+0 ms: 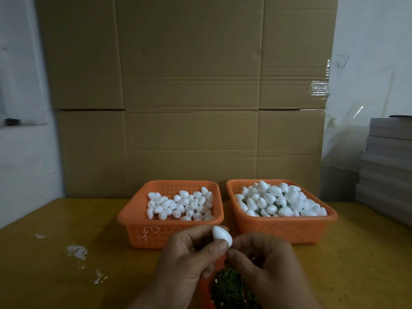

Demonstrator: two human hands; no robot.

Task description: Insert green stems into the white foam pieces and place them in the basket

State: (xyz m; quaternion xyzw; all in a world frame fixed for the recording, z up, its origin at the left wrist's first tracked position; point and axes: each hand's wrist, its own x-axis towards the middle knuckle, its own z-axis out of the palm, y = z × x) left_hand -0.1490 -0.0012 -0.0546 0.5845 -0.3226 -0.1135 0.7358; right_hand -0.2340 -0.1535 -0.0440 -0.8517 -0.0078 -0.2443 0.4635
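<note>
Head view looks down on a yellow-brown surface where two orange baskets stand side by side. Left basket holds a shallow layer of white foam pieces; right basket is heaped higher with foam, and bits of green show between those pieces. Nearer the person, both hands meet over a pile of green stems lying in an orange container. The left hand pinches one foam piece between thumb and curled fingers — held up just in front of the baskets. The right hand has its fingers curled, tips pressed together right beside the foam's lower end; whether they hold a stem I cannot tell. White crumbs speckle the surface at left — a cardboard wall stands behind.
</note>
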